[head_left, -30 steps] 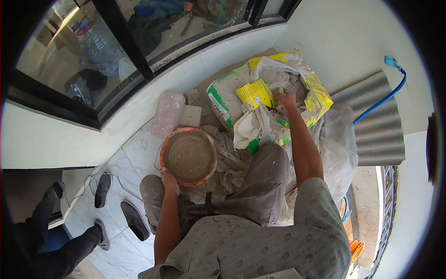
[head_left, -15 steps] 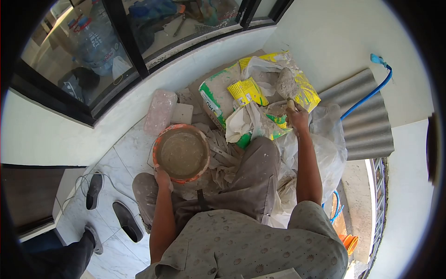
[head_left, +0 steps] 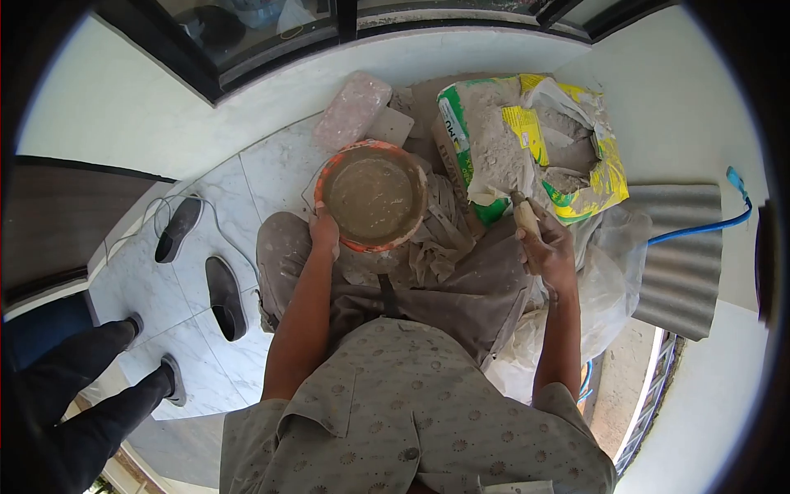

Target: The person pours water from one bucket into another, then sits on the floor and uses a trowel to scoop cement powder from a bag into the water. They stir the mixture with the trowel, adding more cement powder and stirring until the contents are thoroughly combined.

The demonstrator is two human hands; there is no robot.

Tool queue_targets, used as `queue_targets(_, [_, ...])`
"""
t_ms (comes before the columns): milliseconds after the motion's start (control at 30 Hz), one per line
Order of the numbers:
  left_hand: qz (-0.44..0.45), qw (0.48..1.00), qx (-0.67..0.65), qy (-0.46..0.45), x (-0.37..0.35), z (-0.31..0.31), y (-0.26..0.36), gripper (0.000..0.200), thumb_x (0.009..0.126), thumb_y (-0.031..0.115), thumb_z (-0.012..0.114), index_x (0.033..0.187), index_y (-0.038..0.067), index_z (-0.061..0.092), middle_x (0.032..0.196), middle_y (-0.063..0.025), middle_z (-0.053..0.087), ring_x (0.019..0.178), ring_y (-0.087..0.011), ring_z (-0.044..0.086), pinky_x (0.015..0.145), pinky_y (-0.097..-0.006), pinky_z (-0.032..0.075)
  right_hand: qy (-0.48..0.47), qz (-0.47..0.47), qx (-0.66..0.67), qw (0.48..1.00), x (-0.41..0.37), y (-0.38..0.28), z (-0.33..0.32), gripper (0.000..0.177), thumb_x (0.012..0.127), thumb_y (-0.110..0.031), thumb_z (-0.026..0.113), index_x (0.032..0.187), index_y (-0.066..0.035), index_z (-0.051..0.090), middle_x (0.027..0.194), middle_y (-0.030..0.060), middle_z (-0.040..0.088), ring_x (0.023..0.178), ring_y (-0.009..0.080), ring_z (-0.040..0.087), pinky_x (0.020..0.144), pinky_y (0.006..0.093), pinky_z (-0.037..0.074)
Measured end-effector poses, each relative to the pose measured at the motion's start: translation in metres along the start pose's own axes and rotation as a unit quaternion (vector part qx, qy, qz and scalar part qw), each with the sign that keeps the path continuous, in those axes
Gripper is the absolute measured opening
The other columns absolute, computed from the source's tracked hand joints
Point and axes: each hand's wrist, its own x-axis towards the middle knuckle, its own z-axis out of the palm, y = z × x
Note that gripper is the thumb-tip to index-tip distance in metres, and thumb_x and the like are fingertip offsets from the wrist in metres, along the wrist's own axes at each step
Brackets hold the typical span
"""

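Observation:
My left hand (head_left: 326, 229) is closed on the rim of an orange bucket (head_left: 419, 216) at its near left side. Wet grey mortar (head_left: 369, 198) fills much of the bucket. My right hand (head_left: 550, 249) grips the wooden handle of a trowel (head_left: 527, 221) in front of the cement bag. The trowel's blade is hard to make out against the grey powder. Torn open on top, the yellow, green and white cement bag (head_left: 612, 183) shows dry grey powder with a hollow in it.
A pinkish block (head_left: 354, 109) and a small tile piece (head_left: 390, 126) lie behind the bucket. Clear plastic sheeting (head_left: 613, 255), a corrugated sheet (head_left: 679, 255) and a blue hose (head_left: 699, 227) are at right. Loose shoes (head_left: 224, 296) and another person's legs (head_left: 90, 370) are at left.
My right hand has drawn the trowel back from over the bag, lower and nearer to me. My left hand stays on the bucket. The camera view has shifted.

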Motion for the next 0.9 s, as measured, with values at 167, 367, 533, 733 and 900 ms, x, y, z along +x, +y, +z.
queue_targets(167, [-0.015,1.000,0.006,0.004,-0.003,0.001,0.007,0.047,0.103,0.035,0.034,0.134,0.000,0.040,0.129,-0.0127,0.050,0.116,-0.0227,0.050,0.099,-0.0350,0.039,-0.139,0.103,-0.052,0.984,0.004,0.024,0.076,0.053,0.083,-0.007,0.066,0.133,0.001,0.050,0.075,0.0030,0.059,0.054,0.0074,0.052,0.044,0.0226,0.041])
queue_targets(367, [-0.027,1.000,-0.007,-0.013,0.007,-0.005,-0.004,0.055,0.102,0.040,0.034,0.140,0.000,0.033,0.137,-0.0145,0.044,0.122,-0.0264,0.046,0.103,-0.0384,0.037,-0.112,-0.090,-0.249,0.958,0.016,0.096,0.131,0.057,0.077,-0.014,0.071,0.127,0.004,0.053,0.103,0.0262,0.065,0.096,0.0331,0.065,0.085,0.0351,0.049])
queue_targets(533, [-0.040,0.999,0.031,-0.016,0.004,-0.005,0.003,0.057,0.102,0.042,0.034,0.142,0.000,0.031,0.138,-0.0146,0.042,0.123,-0.0274,0.045,0.104,-0.0399,0.036,-0.144,-0.081,-0.263,0.951,0.018,0.104,0.131,0.053,0.076,-0.014,0.070,0.125,0.002,0.056,0.106,0.0273,0.064,0.103,0.0368,0.063,0.090,0.0359,0.048])
queue_targets(733, [-0.050,0.999,0.018,-0.008,0.003,-0.004,0.003,0.059,0.102,0.042,0.034,0.143,0.000,0.028,0.139,-0.0153,0.041,0.124,-0.0275,0.045,0.104,-0.0406,0.037,-0.130,-0.101,-0.288,0.943,0.013,0.102,0.136,0.054,0.076,-0.013,0.069,0.126,0.002,0.055,0.109,0.0247,0.064,0.106,0.0343,0.062,0.090,0.0351,0.048])
queue_targets(900, [-0.044,0.999,0.023,-0.018,0.006,-0.006,0.000,0.060,0.102,0.043,0.034,0.144,0.001,0.025,0.141,-0.0161,0.038,0.125,-0.0277,0.043,0.104,-0.0405,0.037,-0.093,-0.098,-0.384,0.913,0.008,0.089,0.139,0.053,0.076,-0.015,0.071,0.124,0.002,0.056,0.099,0.0217,0.064,0.093,0.0375,0.063,0.083,0.0405,0.050])
